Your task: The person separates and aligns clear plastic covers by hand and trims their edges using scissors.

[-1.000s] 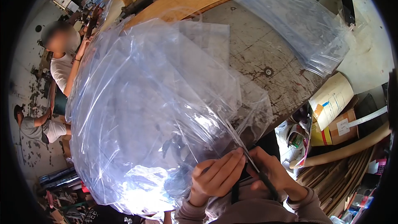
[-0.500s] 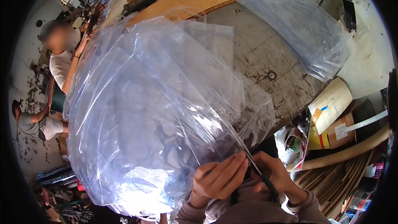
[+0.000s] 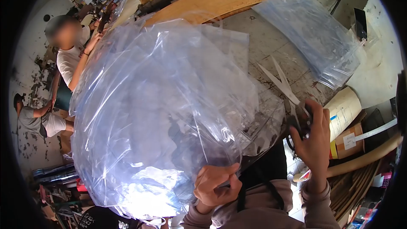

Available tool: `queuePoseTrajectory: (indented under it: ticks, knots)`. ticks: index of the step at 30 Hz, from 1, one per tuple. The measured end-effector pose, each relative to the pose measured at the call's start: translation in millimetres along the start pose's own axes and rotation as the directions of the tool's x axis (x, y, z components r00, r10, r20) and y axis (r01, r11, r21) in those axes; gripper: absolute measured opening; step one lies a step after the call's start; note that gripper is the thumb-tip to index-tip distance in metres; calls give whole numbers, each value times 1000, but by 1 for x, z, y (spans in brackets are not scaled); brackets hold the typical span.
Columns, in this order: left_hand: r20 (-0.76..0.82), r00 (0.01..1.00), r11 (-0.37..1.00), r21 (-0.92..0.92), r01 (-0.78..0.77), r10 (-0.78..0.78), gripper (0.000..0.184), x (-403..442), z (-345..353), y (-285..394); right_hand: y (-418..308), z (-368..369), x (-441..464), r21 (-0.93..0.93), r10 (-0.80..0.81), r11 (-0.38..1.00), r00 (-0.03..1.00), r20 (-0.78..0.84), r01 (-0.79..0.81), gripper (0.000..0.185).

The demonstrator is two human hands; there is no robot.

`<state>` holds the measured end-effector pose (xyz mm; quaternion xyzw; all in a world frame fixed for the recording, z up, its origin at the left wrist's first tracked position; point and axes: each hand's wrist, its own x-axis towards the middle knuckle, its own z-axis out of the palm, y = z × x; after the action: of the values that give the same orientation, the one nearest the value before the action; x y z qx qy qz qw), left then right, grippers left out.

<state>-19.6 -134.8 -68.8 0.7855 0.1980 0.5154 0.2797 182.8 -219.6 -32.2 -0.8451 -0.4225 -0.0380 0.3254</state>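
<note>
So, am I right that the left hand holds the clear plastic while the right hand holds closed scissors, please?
The scissors are open, not closed, as the head view shows; the right hand does hold them, and the left hand holds the clear plastic.

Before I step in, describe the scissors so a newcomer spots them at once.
Start at the scratched worktable bearing the big heap of clear plastic sheeting. Right of that heap, the person's right hand holds the scissors. Their spread, pale metal blades stand out from the see-through sheeting nearby.
</note>
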Motion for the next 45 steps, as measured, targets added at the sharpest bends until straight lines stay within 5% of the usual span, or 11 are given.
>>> queuePoseTrajectory:
  ticks: [14,17,19,23,25,27,30,34,40,44,45]
  knots:
    - [-35,998,995,-90,47,-51,41,-1,-2,0,-29,1,3,-184,-177,968,984,-32,168,42]
    - [-21,998,994,-89,63,-65,40,-2,-3,-1,-41,-1,-5,122,-455,882,890,-34,456,38]
    - [-22,997,991,-111,73,-76,40,-3,-1,-1,-43,4,-10,392,-708,662,704,50,638,38]
    - [-90,994,988,-145,53,-67,39,-2,2,0,-39,12,-16,345,-733,635,680,-12,691,37]
    - [-85,995,989,-138,45,-57,38,-1,1,1,-29,9,-16,263,-625,750,780,-17,607,33]
    - [-40,997,991,-116,68,-73,36,-1,0,1,-19,16,-14,-88,-294,955,941,-168,283,36]
    - [20,999,999,-31,42,-42,32,4,-1,2,1,15,-3,-209,5,978,999,-33,-12,46]
    - [75,997,998,65,-19,14,30,10,2,3,1,7,-2,-271,-10,962,999,46,22,53]
    - [178,983,974,215,-70,32,23,14,2,6,3,-3,-1,-117,12,993,995,99,-1,57]
    - [202,979,971,230,-71,24,25,14,2,6,23,-32,-30,281,286,880,899,330,-383,63]
    - [207,978,971,228,-71,23,26,14,3,5,36,-30,-43,538,274,660,835,477,-524,68]
